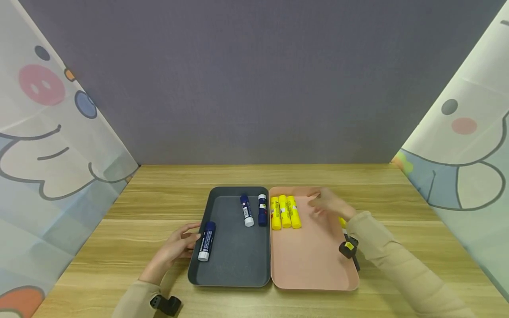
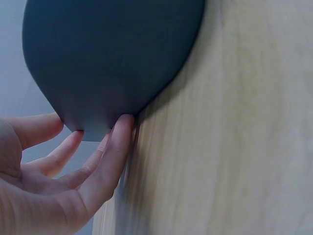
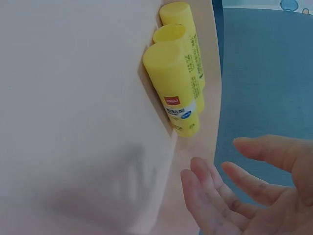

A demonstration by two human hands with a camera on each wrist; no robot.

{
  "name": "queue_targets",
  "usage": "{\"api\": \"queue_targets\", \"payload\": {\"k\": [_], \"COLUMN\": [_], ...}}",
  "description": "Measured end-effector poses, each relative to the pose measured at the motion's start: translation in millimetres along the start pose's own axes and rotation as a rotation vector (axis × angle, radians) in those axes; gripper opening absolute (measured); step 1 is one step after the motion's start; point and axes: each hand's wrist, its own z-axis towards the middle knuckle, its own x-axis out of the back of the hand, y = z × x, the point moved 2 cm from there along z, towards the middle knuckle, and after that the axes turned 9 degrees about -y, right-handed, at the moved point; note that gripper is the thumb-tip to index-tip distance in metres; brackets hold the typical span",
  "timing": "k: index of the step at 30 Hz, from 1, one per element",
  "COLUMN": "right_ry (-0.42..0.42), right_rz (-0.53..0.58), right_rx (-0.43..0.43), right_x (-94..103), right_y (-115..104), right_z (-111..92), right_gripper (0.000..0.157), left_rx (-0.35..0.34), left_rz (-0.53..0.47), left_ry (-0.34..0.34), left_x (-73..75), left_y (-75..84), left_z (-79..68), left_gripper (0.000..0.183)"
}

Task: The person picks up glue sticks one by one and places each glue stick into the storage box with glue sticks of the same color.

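My left hand (image 1: 177,245) touches the outer left wall of a dark grey tray (image 1: 228,282); its fingertips meet that wall in the left wrist view. Lying in this tray are a large navy glue stick with a white cap (image 1: 207,241), a similar one (image 1: 247,211) and a smaller navy one (image 1: 262,210). Over the back right of the pink tray (image 1: 314,285), my right hand (image 1: 328,203) holds nothing, its fingers spread and loosely bent. Three yellow glue sticks (image 1: 285,212) lie side by side at that tray's back left; the right wrist view shows them (image 3: 168,68) beyond the fingertips.
The two trays stand edge to edge on a wooden table (image 1: 159,198). Right of the pink tray, a yellow object (image 1: 342,222) is mostly hidden by the right forearm. A grey panel (image 1: 262,88) rises behind the table, with cartoon-printed cloths (image 1: 465,145) at both sides.
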Motion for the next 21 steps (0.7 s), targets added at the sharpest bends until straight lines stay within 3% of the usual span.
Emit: {"api": "queue_targets", "payload": {"k": [21], "right_ry": [0.038], "right_rz": [-0.09], "right_rx": [0.079], "right_x": [18.4], "right_y": [2], "right_z": [-24], "right_gripper": [0.041], "left_rx": [-0.01], "left_rz": [-0.012], "left_ry": [0.003], "left_x": [0.9], "left_y": [-1.0], "left_z": [1.3], "left_gripper": [0.052]}}
